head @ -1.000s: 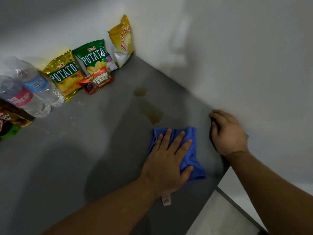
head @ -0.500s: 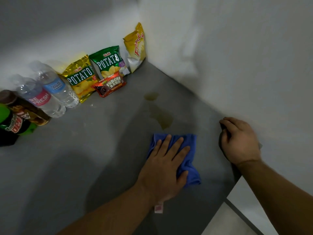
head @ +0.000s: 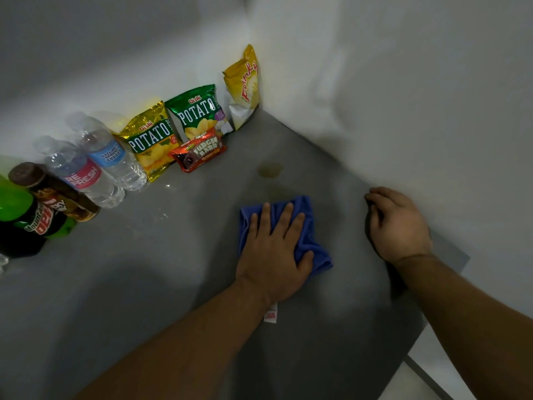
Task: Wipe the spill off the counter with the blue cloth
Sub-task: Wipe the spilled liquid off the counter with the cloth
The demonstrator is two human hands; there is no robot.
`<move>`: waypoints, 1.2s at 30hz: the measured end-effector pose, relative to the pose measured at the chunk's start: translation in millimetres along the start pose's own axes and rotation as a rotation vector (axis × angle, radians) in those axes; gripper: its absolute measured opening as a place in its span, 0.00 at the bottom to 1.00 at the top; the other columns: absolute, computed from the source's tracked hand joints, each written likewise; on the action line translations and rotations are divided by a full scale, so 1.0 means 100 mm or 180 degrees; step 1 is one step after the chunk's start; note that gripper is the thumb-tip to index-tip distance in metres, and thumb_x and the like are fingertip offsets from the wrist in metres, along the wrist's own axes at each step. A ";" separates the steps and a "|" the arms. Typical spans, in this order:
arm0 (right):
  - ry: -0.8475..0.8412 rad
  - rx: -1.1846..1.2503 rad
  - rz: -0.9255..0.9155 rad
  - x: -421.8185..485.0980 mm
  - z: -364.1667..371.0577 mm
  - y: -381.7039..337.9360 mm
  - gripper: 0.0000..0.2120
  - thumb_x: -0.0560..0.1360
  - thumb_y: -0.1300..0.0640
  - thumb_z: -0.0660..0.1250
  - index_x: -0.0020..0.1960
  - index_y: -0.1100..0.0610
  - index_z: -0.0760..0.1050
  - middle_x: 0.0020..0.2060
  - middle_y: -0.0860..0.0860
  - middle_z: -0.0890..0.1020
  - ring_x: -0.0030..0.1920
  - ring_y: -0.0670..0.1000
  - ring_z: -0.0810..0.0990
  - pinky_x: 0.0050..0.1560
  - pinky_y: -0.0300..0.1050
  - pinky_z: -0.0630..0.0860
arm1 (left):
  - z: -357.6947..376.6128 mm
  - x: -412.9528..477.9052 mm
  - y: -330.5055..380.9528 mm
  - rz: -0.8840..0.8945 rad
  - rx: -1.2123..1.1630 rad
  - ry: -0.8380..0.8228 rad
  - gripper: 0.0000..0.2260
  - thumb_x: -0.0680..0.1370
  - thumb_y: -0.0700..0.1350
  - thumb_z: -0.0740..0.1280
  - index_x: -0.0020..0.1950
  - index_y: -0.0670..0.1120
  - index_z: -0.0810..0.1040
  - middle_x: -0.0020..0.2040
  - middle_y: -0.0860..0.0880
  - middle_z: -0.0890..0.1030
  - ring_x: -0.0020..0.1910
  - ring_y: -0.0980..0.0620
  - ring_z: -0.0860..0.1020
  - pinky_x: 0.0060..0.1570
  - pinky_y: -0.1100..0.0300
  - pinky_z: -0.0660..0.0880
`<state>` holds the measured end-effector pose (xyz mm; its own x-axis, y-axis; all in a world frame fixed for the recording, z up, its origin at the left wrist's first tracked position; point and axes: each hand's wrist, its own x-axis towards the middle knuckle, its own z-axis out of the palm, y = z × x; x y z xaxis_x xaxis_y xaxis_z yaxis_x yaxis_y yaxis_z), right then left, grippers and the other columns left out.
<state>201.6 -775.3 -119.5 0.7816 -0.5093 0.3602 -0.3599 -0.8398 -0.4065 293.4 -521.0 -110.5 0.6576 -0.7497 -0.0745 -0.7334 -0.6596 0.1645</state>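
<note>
A yellowish spill [head: 269, 169] lies on the grey counter [head: 144, 269], a small puddle with a faint smear trailing toward me. The blue cloth [head: 310, 217] is spread just below the puddle, covering the near end of the smear. My left hand [head: 274, 246] presses flat on the cloth, fingers spread forward and thumb pinching its right side. A white tag [head: 271, 313] pokes out under my wrist. My right hand [head: 399, 226] rests on the counter by the right wall, fingers curled, holding nothing.
Along the back wall stand snack bags [head: 199, 114], a red fudge bar pack [head: 199, 153], two water bottles [head: 95, 166] and soda bottles [head: 37, 215]. The right wall runs close beside my right hand. The counter's edge [head: 415, 339] drops off at lower right.
My left hand has slid the cloth forward over the larger near patch of the spill. My right hand stays by the wall. The view has swung left, showing more bottles.
</note>
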 end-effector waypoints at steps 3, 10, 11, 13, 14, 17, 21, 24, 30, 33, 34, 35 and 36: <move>0.0079 -0.0094 -0.0086 0.01 0.00 0.00 0.13 0.76 0.68 0.69 0.60 0.64 0.83 0.60 0.62 0.83 0.61 0.65 0.79 0.66 0.53 0.74 | 0.02 -0.14 -0.03 0.0291 -0.0099 0.0055 0.33 0.82 0.66 0.50 0.85 0.54 0.51 0.86 0.52 0.49 0.84 0.41 0.43 0.82 0.39 0.46; 0.0165 -0.0301 -0.0272 0.03 0.02 0.05 0.16 0.77 0.62 0.63 0.59 0.64 0.84 0.57 0.62 0.84 0.57 0.65 0.80 0.63 0.55 0.74 | 0.02 -0.23 -0.29 -0.0168 -0.0131 0.0178 0.33 0.81 0.67 0.51 0.84 0.55 0.53 0.86 0.52 0.51 0.85 0.43 0.48 0.81 0.37 0.48; 0.0150 -0.0287 -0.0279 0.03 0.02 0.04 0.16 0.77 0.62 0.63 0.60 0.64 0.83 0.58 0.62 0.84 0.57 0.65 0.79 0.63 0.55 0.74 | -0.01 -0.13 -0.31 -0.0270 -0.0096 0.0137 0.34 0.81 0.68 0.50 0.84 0.55 0.52 0.86 0.52 0.50 0.85 0.42 0.47 0.81 0.36 0.46; 0.0114 -0.0233 -0.0241 0.04 0.01 0.04 0.15 0.77 0.63 0.63 0.61 0.64 0.83 0.59 0.62 0.83 0.58 0.65 0.79 0.64 0.54 0.74 | -0.06 0.10 -0.30 -0.0362 -0.0009 0.0040 0.35 0.79 0.69 0.47 0.84 0.56 0.48 0.86 0.51 0.47 0.84 0.38 0.44 0.80 0.33 0.42; 0.0093 -0.0202 -0.0208 0.04 0.02 0.04 0.14 0.78 0.65 0.65 0.61 0.63 0.83 0.59 0.62 0.83 0.59 0.64 0.79 0.65 0.54 0.73 | -0.08 0.20 -0.27 -0.0358 0.0024 -0.0004 0.36 0.79 0.70 0.47 0.84 0.57 0.47 0.86 0.51 0.46 0.84 0.37 0.43 0.79 0.32 0.41; -0.0041 -0.0125 -0.0091 0.03 0.03 0.03 0.16 0.77 0.68 0.68 0.64 0.62 0.82 0.64 0.60 0.82 0.63 0.63 0.78 0.69 0.52 0.72 | -0.09 0.38 -0.15 -0.0206 0.0108 -0.0064 0.36 0.80 0.70 0.46 0.84 0.57 0.46 0.86 0.50 0.46 0.83 0.34 0.42 0.79 0.31 0.40; -0.0180 -0.0075 0.0019 0.04 0.01 0.03 0.18 0.78 0.65 0.67 0.67 0.61 0.80 0.67 0.59 0.80 0.67 0.61 0.77 0.72 0.51 0.70 | -0.07 0.25 -0.07 0.0107 0.0081 -0.0028 0.36 0.80 0.70 0.48 0.84 0.55 0.50 0.86 0.49 0.49 0.84 0.36 0.44 0.80 0.33 0.43; -0.0224 -0.0083 0.0028 0.05 -0.01 0.02 0.18 0.79 0.64 0.67 0.68 0.61 0.79 0.67 0.59 0.80 0.67 0.62 0.77 0.71 0.52 0.71 | -0.01 0.03 -0.16 0.0373 -0.0023 0.0082 0.35 0.80 0.70 0.51 0.84 0.55 0.53 0.86 0.52 0.51 0.84 0.42 0.46 0.81 0.38 0.44; -0.0218 -0.0218 0.0084 0.02 -0.05 -0.04 0.17 0.80 0.62 0.67 0.68 0.58 0.79 0.68 0.56 0.80 0.67 0.61 0.76 0.68 0.53 0.72 | -0.06 0.08 -0.43 0.0051 0.0010 0.0114 0.35 0.80 0.69 0.50 0.84 0.55 0.52 0.86 0.52 0.51 0.85 0.43 0.47 0.81 0.39 0.47; -0.0230 -0.0203 0.0121 0.03 -0.05 -0.05 0.17 0.80 0.62 0.67 0.68 0.58 0.79 0.68 0.56 0.80 0.67 0.61 0.76 0.68 0.53 0.72 | -0.11 0.39 -0.27 0.0063 0.0103 0.0006 0.35 0.80 0.68 0.50 0.85 0.54 0.51 0.86 0.50 0.51 0.84 0.39 0.47 0.80 0.35 0.47; -0.0240 -0.0177 0.0122 0.03 -0.05 -0.05 0.17 0.80 0.62 0.67 0.68 0.59 0.79 0.68 0.57 0.80 0.67 0.61 0.76 0.68 0.52 0.72 | -0.12 0.48 -0.20 0.0092 0.0108 -0.0034 0.35 0.81 0.67 0.50 0.85 0.54 0.51 0.86 0.50 0.51 0.84 0.38 0.47 0.80 0.34 0.46; -0.0241 -0.0164 0.0115 0.03 -0.05 -0.05 0.17 0.79 0.62 0.67 0.68 0.59 0.79 0.67 0.57 0.80 0.67 0.61 0.76 0.69 0.52 0.72 | -0.12 0.55 -0.13 0.0118 0.0109 -0.0063 0.35 0.81 0.67 0.50 0.85 0.54 0.51 0.86 0.50 0.50 0.84 0.38 0.46 0.80 0.33 0.46; -0.0231 -0.0169 0.0105 0.04 -0.05 -0.05 0.17 0.79 0.62 0.67 0.68 0.59 0.80 0.67 0.57 0.80 0.66 0.61 0.76 0.69 0.52 0.72 | -0.11 0.58 -0.08 0.0148 0.0108 -0.0066 0.35 0.81 0.67 0.51 0.84 0.54 0.51 0.86 0.50 0.51 0.84 0.38 0.46 0.80 0.33 0.45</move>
<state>203.6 -774.1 -111.7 0.8031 -0.5236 0.2846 -0.4111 -0.8325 -0.3714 339.1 -559.0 -105.0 0.6192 -0.7803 -0.0879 -0.7687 -0.6252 0.1348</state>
